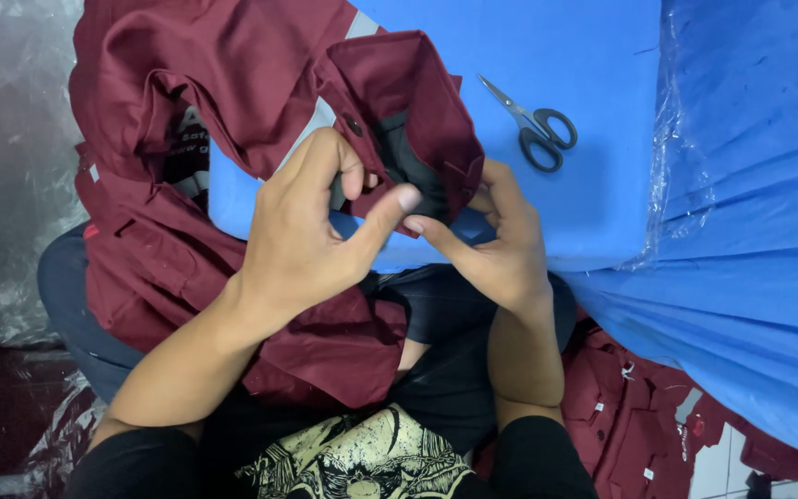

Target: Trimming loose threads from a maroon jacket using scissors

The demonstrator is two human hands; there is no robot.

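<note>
The maroon garment (233,83) lay across the blue table's (584,65) near edge, its cuff (408,102) pinched between the left hand (302,231) and right hand (501,245), extending far-left; scissors (536,125) lay untouched right.

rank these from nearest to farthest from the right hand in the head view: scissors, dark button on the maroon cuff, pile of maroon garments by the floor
From the right hand:
1. Dark button on the maroon cuff, up and to its left.
2. Scissors, on the blue table above it; close to the button's distance, hard to call.
3. Pile of maroon garments, low at the right.
</note>
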